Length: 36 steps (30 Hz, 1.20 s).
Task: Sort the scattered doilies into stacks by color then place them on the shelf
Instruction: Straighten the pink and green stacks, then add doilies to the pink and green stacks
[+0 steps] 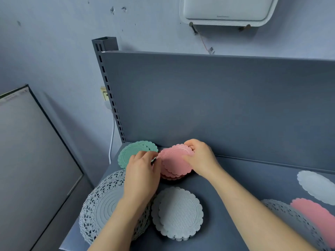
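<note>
The person is working both hands on the pink stack [174, 162], which is sitting right between them at the back of the shelf [235, 178], just in front of the back panel [217, 105]. The right hand [199, 158] is curling its fingers over the stack's far right rim. The left hand [141, 171] is pinching at the left rim, or at least it looks that way, since its fingertips are sitting in the gap beside the teal stack [132, 151] and the view's a bit mushy there.

The bit that matters next, imo, is the loose pink doily [311, 214]. It's lying well off to the right of the right hand and closer to the person, partly on a lacy grey doily [290, 220]. So the right hand is the nearer one. It's round, so no long axis to worry about.

No bins here. The shelf is holding everything: the big lace stack [101, 201] under the left forearm, the pale stack [179, 212] between the forearms, and a loose white doily [317, 185] far right.
</note>
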Available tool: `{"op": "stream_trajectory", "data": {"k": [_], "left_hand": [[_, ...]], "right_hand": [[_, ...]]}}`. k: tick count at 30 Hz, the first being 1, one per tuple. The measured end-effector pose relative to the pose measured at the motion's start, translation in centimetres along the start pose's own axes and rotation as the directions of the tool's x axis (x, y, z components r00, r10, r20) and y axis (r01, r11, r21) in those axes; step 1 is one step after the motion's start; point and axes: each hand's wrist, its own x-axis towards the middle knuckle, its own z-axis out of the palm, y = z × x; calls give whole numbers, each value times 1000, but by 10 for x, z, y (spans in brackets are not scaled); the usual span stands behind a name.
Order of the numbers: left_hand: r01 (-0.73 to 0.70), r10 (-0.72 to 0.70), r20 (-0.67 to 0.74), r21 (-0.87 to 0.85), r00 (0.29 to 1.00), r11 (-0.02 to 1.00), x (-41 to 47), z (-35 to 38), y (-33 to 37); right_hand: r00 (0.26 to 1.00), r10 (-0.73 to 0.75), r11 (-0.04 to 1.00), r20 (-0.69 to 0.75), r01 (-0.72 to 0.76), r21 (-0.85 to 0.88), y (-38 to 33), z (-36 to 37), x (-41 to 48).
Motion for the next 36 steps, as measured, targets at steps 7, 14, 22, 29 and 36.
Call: {"op": "stream_trajectory", "data": {"k": [7,14,22,29,36], "left_hand": [[-117,117,-4,-2,993,993,-8,5,18],[-282,283,60,-33,957,959,-29,40,86],[-371,394,249,-137,885,919,-75,105,195],[-319,318,475,-83,820,944,-91,146,260],[-346,256,581,48,773,937,-110,165,288]], "right_hand": [[989,-147,928,-27,128,-350,3,-14,-19],[983,-150,897,-103,91,-432,56,-83,-87],[979,17,897,-203,-105,-430,146,-178,-147],[979,149,857,-141,-199,-476,209,-249,-165],[955,287,874,73,-230,-428,251,-278,-190]]}}
